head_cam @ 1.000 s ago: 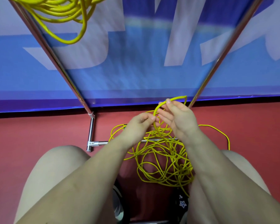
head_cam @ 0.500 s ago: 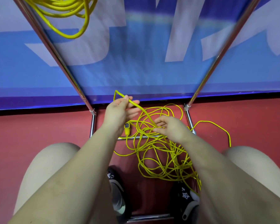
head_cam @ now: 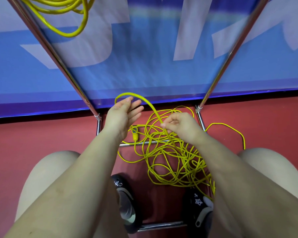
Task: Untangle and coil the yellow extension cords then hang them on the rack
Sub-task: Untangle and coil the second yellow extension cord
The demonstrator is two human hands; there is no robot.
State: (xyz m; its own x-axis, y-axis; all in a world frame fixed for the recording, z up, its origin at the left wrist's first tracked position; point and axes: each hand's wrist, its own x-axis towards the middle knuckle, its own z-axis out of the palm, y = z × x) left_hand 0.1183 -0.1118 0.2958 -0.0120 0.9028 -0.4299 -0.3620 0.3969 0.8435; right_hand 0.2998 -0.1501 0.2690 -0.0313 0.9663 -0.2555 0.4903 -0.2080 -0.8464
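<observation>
comparing with half a second ago, the arch of yellow cord point(head_cam: 145, 102) between the two hands is now taller and wider, because the hands have moved apart. the left hand point(head_cam: 123, 113) is raised near the blue banner point(head_cam: 144, 66), with fingers nearly straight and spread, and the cord passes around behind it; i cannot tell whether the thumb holds the cord. the right hand point(head_cam: 178, 125) is lower and pinches the same cord between thumb and curled fingers, just above the tangled pile point(head_cam: 175, 158). the pile lies on the red floor point(head_cam: 41, 134), over the lower crossbar of the metal rack point(head_cam: 62, 54), and the yellow plug point(head_cam: 135, 133) hangs under the left wrist. another coiled cord point(head_cam: 64, 14) is already hanging at the top left of the rack. i judge that the first loop of a new coil is being measured, so most untangling and coiling is not yet done.
</observation>
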